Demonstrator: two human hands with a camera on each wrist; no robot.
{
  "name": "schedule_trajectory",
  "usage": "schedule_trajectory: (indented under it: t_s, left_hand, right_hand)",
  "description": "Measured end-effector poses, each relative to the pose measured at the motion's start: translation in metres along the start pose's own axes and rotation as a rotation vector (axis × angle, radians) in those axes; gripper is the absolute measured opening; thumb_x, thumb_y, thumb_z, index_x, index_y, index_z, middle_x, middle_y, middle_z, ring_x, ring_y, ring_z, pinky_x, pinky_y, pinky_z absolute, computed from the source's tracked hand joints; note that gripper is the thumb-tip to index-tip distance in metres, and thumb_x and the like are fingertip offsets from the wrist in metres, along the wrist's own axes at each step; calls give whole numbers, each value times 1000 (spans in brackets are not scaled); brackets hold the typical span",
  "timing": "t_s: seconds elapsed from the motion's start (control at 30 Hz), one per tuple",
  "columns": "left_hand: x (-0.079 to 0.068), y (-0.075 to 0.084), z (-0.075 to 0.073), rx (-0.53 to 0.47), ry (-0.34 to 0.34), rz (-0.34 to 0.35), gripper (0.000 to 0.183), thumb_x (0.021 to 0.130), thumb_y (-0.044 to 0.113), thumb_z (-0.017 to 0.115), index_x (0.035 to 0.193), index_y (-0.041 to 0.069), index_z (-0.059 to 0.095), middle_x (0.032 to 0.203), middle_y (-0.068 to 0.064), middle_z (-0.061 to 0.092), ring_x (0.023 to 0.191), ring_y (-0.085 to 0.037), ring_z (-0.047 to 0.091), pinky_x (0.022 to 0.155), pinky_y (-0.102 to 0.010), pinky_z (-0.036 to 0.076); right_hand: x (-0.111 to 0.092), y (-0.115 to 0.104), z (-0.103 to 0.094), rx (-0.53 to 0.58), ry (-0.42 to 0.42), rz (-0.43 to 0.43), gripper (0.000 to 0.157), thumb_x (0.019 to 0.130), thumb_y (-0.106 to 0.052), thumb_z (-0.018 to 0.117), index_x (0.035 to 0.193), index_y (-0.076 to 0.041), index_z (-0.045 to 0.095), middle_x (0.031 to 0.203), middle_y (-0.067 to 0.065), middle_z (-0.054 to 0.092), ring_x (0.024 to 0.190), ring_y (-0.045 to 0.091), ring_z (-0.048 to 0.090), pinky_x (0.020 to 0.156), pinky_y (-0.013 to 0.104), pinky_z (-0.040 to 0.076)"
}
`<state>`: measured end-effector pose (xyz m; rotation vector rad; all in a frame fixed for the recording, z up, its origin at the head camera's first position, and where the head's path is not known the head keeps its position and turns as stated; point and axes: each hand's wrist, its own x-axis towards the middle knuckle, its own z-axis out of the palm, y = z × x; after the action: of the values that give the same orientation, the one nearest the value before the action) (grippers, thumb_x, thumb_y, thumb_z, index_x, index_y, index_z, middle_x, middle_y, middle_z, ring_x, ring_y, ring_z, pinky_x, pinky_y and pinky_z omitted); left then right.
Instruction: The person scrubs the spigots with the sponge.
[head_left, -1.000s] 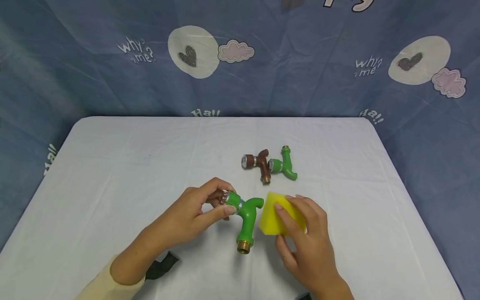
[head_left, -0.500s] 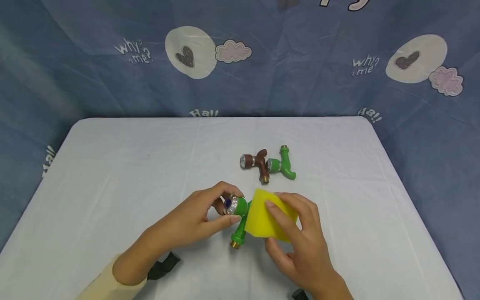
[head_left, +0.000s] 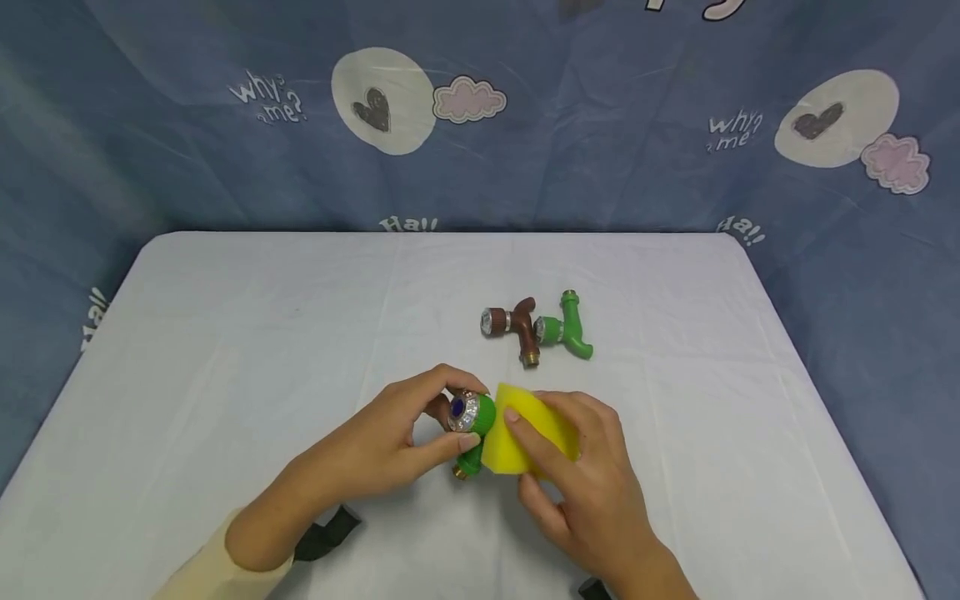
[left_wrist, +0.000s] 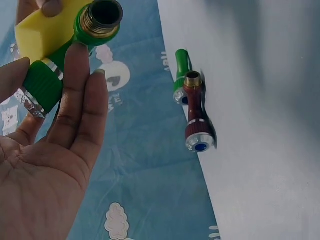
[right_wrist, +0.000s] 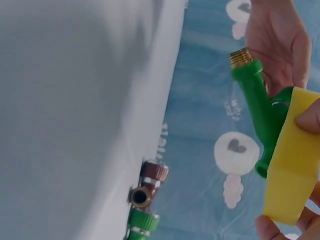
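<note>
My left hand (head_left: 405, 425) pinches a green tap (head_left: 486, 414) by its ribbed knob, which has a silvery cap with a dark blue centre. The tap's brass threaded end (left_wrist: 102, 17) points toward the left wrist camera. In my right hand (head_left: 588, 475) is a yellow sponge (head_left: 528, 429), gripped between thumb and fingers. It lies against the tap's body and hides most of it in the head view. From the right wrist view, the sponge (right_wrist: 292, 165) covers part of the green tap (right_wrist: 257, 102) near its spout. Both are held above the white table.
Beyond the hands, a brown tap (head_left: 523, 329) and another green tap (head_left: 573, 327) lie side by side on the white-covered table (head_left: 262, 333). A patterned blue cloth (head_left: 585, 150) hangs behind. A dark strap (head_left: 327, 533) shows by the left wrist.
My right hand has brought the sponge leftward, from beside the tap to against it. The left hand has turned the tap so its knob's cap faces the head camera. The taps behind stayed put.
</note>
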<state>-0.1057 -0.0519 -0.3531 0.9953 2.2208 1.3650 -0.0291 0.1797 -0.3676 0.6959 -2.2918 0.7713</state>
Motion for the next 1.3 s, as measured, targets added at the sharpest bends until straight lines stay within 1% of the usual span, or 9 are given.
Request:
schedule_trajectory:
  t_s: [0.07,0.23,0.43,0.57,0.7,0.9,1.03,1.13,1.3]
  left_hand:
    - [0,0,0,-22,2,10,41,92,34,66,129,31,47,113,14,57,88,-7,61,83,-31,53]
    - [1,0,1,-68,23,3,38,92,32,67,126,30,51,115,14,56,92,-8,60,86,-28,52]
    - [2,4,1,-77,62,-17,38,88,32,72,121,29,56,112,12,56,93,-9,60,85,-26,53]
    - [2,13,0,-76,92,-39,38,84,24,76,118,24,59,108,12,57,89,-10,59,84,-27,53]
    - [3,19,0,-53,105,-14,38,83,17,78,116,22,60,105,12,57,88,-11,59,83,-28,54]
    - [3,6,0,-8,117,23,36,84,26,77,116,27,60,104,15,57,87,-8,59,81,-27,54]
    - [4,3,-1,11,114,50,35,86,28,75,117,28,60,106,16,58,88,-7,59,80,-26,53]
    - [4,2,-1,17,114,54,37,86,26,75,119,30,59,108,16,58,88,-7,59,80,-25,54]
    - [3,1,1,-37,97,-2,48,85,26,76,127,32,53,111,16,60,87,-8,61,81,-26,54]
  right_hand:
    - [-2,0,1,-22,2,-5,36,95,-26,47,122,-13,67,121,21,54,107,39,49,96,41,36]
    - [-6,-2,6,-58,-22,-18,36,97,-26,46,123,-15,67,120,19,56,107,39,49,93,45,38]
    - [-9,-4,7,-76,-62,-6,36,98,-29,45,125,-17,66,122,17,55,108,38,48,93,46,37]
    - [-11,-2,5,-91,-73,-2,37,97,-28,44,125,-17,66,122,17,56,108,39,48,92,47,36]
    - [-13,3,0,-108,-76,19,37,96,-28,44,123,-17,67,122,18,55,109,40,47,90,49,36]
    - [-22,19,-9,-148,-94,120,41,89,-27,47,125,-18,66,125,18,53,112,41,44,92,49,35]
    - [-26,26,-17,-156,-91,175,44,85,-26,49,125,-17,65,126,17,52,112,40,43,92,46,35]
    - [-23,23,-20,-121,-77,193,45,87,-29,49,127,-17,63,128,16,51,114,37,42,93,38,36]
    - [-8,7,-16,2,-28,107,42,95,-35,48,127,-12,62,127,18,52,113,37,44,98,27,35]
